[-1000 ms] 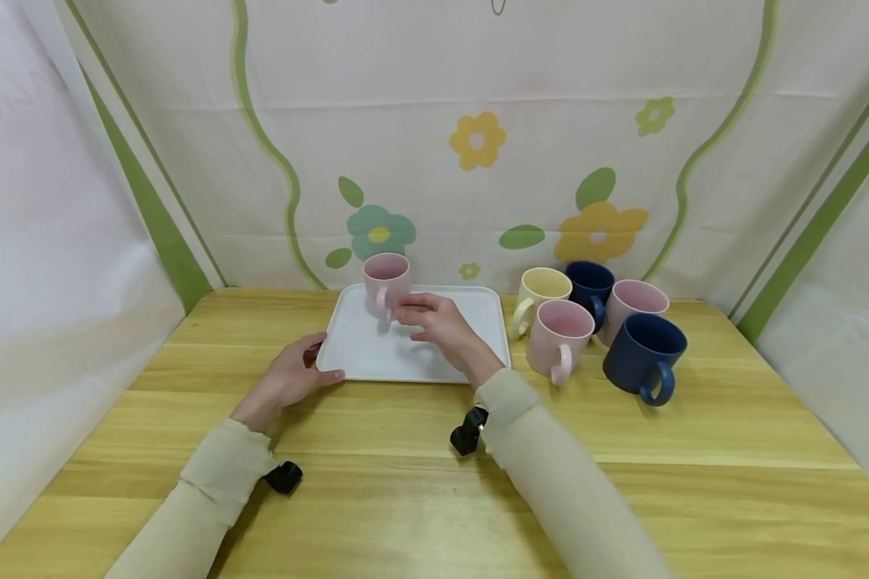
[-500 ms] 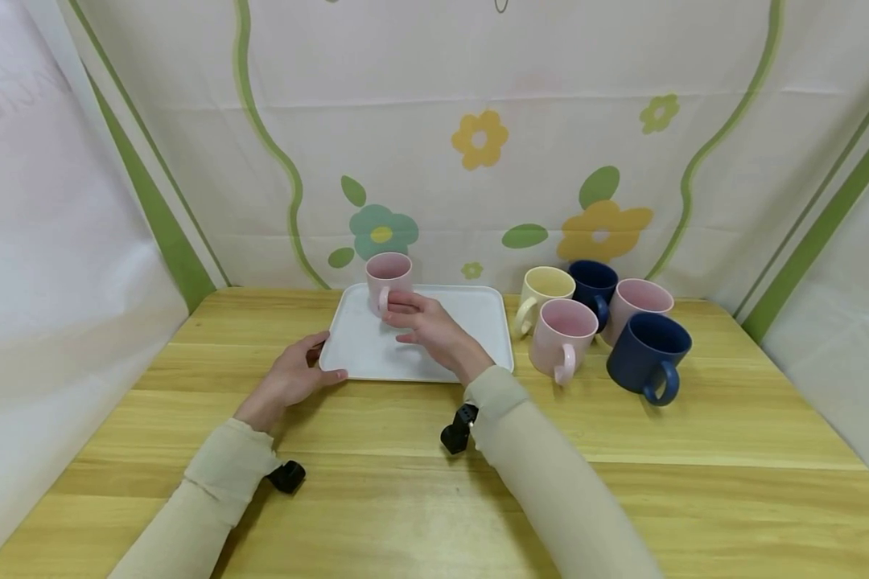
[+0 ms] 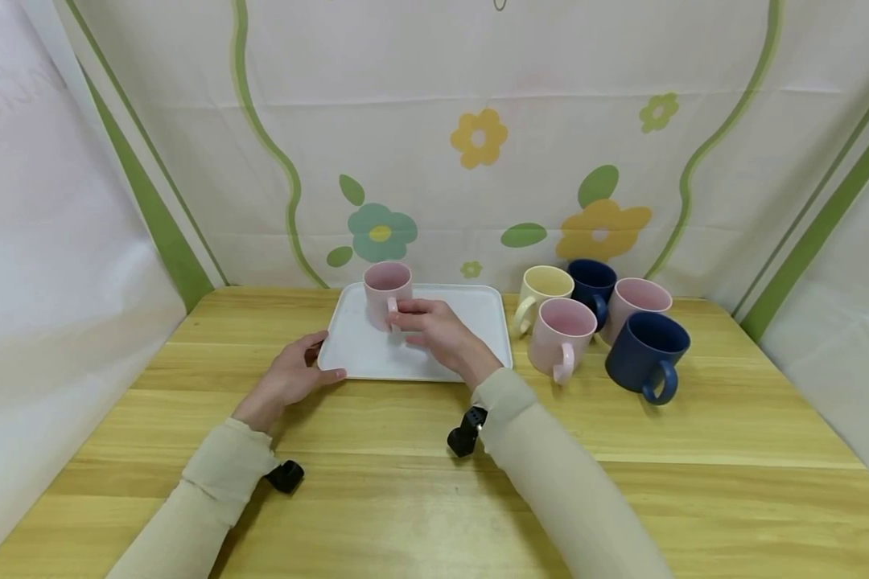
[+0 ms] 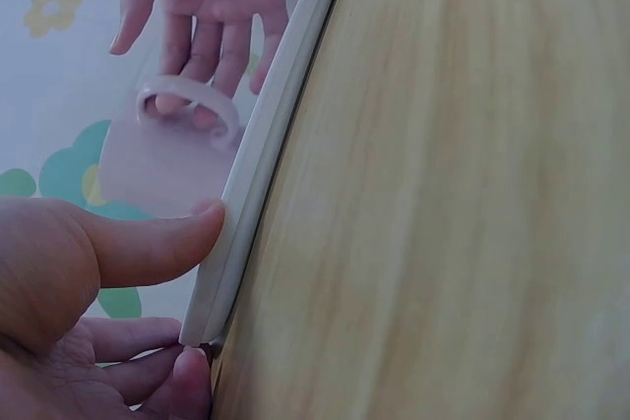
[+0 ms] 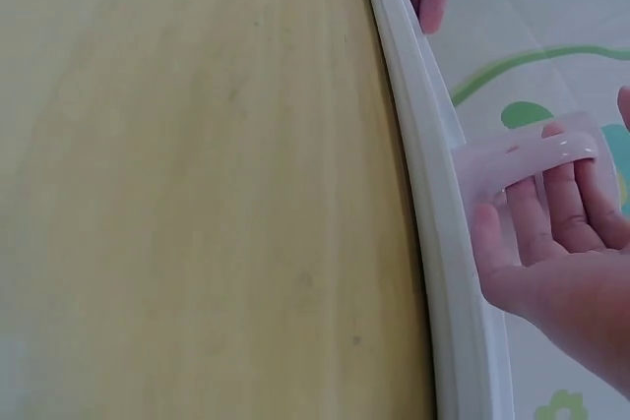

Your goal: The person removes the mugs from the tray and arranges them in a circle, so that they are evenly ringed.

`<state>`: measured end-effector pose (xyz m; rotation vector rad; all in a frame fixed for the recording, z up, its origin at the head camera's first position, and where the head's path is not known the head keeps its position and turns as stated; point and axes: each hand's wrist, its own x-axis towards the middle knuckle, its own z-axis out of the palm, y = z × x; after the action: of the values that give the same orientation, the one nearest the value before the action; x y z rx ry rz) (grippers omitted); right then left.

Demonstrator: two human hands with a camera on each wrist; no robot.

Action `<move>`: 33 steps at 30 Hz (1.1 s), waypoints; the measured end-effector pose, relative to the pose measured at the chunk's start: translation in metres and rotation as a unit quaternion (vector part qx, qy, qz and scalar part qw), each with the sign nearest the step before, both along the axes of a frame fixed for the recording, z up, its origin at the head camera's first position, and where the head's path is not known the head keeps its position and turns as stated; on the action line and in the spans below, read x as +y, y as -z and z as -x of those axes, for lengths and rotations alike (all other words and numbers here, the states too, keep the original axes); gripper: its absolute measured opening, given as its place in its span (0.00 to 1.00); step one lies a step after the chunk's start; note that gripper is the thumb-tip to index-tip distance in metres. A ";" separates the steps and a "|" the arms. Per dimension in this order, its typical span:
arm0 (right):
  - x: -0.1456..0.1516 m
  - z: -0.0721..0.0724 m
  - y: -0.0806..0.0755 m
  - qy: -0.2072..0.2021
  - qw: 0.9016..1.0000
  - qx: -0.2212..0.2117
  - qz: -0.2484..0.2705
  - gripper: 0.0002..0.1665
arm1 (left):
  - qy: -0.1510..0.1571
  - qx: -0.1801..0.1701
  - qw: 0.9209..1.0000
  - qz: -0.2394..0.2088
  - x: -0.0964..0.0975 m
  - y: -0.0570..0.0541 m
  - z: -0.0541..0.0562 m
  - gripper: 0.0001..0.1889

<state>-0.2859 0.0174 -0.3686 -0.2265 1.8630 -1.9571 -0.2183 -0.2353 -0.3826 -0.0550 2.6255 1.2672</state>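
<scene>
My left hand [image 3: 290, 374] grips the front left corner of a white tray [image 3: 452, 346], its thumb along the front edge and its fingers at the left side. A pink mug [image 3: 380, 301] stands upright near the back left of the tray. My right hand [image 3: 442, 334] reaches over the tray to that mug. In the right wrist view its fingers [image 5: 566, 204] hook through the mug's handle [image 5: 541, 156], and the thumb is off the handle. The left wrist view shows fingertips inside the handle loop.
Right of the tray several mugs stand close together: a yellow mug [image 3: 545, 285], a second pink mug [image 3: 553, 346], another pink one, a dark blue mug [image 3: 640, 358] and another dark blue one behind. A flowered curtain [image 3: 420, 129] hangs behind the wooden table [image 3: 376, 498].
The right hand moved in to the pink mug's handle, then the mug shifted slightly toward me on the tray with its handle turned a little right. The left hand stayed on the tray.
</scene>
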 end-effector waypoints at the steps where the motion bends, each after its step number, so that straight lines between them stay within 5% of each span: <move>1: 0.001 -0.001 0.000 0.001 1.000 -0.006 0.001 0.26 | 0.000 0.000 1.000 0.001 0.000 0.000 0.000 0.49; 19: 0.009 -0.023 -0.003 -0.033 0.998 -0.044 0.025 0.11 | 0.002 0.007 1.000 0.011 -0.003 0.000 0.000 0.50; 33: 0.011 -0.049 -0.018 -0.013 0.999 -0.037 0.019 0.16 | 0.003 0.005 1.000 0.012 -0.003 -0.001 0.000 0.50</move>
<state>-0.2373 0.0281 -0.3508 -0.1871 1.7697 -1.9581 -0.2186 -0.2384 -0.3813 -0.0453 2.6466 1.2369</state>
